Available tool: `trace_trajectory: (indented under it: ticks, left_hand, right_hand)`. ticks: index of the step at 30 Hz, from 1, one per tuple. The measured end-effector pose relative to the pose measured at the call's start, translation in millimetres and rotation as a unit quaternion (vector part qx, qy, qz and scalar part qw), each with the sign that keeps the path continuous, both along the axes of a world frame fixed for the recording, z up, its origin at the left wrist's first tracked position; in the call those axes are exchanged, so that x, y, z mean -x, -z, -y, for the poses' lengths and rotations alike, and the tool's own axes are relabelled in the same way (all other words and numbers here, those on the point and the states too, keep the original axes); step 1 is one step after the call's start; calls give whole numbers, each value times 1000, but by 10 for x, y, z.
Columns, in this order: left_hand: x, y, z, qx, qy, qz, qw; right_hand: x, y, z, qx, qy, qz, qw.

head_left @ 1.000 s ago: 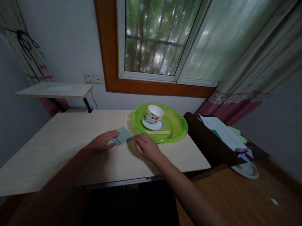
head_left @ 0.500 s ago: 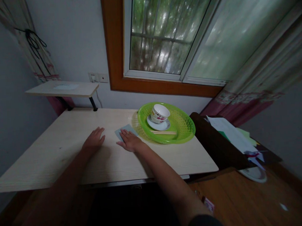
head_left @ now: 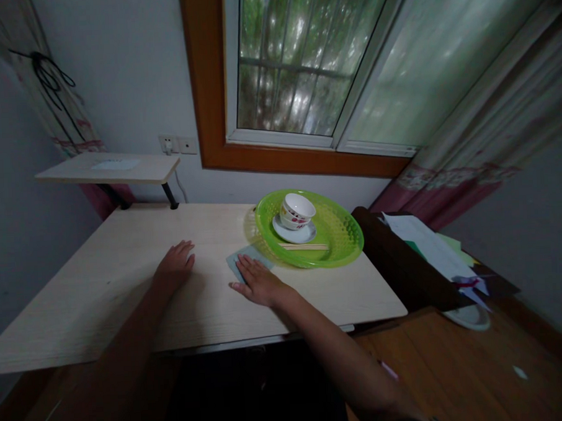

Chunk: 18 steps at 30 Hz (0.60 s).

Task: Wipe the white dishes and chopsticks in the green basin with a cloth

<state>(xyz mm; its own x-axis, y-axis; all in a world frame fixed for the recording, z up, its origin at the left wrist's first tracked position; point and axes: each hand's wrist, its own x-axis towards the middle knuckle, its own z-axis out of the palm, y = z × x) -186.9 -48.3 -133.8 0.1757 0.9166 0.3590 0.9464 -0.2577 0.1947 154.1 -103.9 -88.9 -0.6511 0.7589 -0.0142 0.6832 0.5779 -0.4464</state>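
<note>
Under my right hand (head_left: 258,281) lies a light blue-grey cloth (head_left: 234,261), flat on the pale wooden desk (head_left: 124,254). The fingers of that hand are stretched out and press on the cloth from above. My left hand (head_left: 174,265) rests on the desk to the left, fingers extended, holding nothing. Beyond my right hand stands a round green plastic basket (head_left: 345,235). In it are a white saucer (head_left: 296,236) with flower-patterned white bowls (head_left: 297,211) stacked on it, and a pair of chopsticks (head_left: 305,246).
A small raised shelf (head_left: 144,168) with a paper on it stands at the desk's back left. Behind are wall sockets (head_left: 178,145) and a wood-framed window (head_left: 298,67). To the right, papers (head_left: 417,238) lie on a dark brown piece of furniture (head_left: 399,267).
My right hand and the cloth have moved right and toward me across the desk, close to the basket. My left hand stays nearly where it was.
</note>
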Motion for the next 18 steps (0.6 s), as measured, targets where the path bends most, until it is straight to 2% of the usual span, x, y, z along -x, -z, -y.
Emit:
trace_trajectory:
  ticks: [2,5,7,9,13,15,18]
  left_hand:
    - [2,6,-17,6,-1,-3,1000]
    - [20,22,-32,11,6,0,1000]
    - [31,35,-34,5,9,6,1000]
    - [36,45,-29,3,7,8,1000]
    - [31,44,-13,4,4,8,1000]
    - [29,43,-6,-6,11,10,1000]
    - [25,48,-3,-22,21,9,1000]
  right_hand:
    - [165,-23,-4,12,-35,-3,999]
    - [444,-84,-168,39,-72,-13,997]
    - [572,-124,-343,54,-73,-14,996]
    - [609,-148,-520,58,-41,-7,997]
    - [396,-141,-684,44,47,20,998]
    - [200,-125,-611,36,74,30,996]
    - [-74,-110,-334,29,74,29,996]
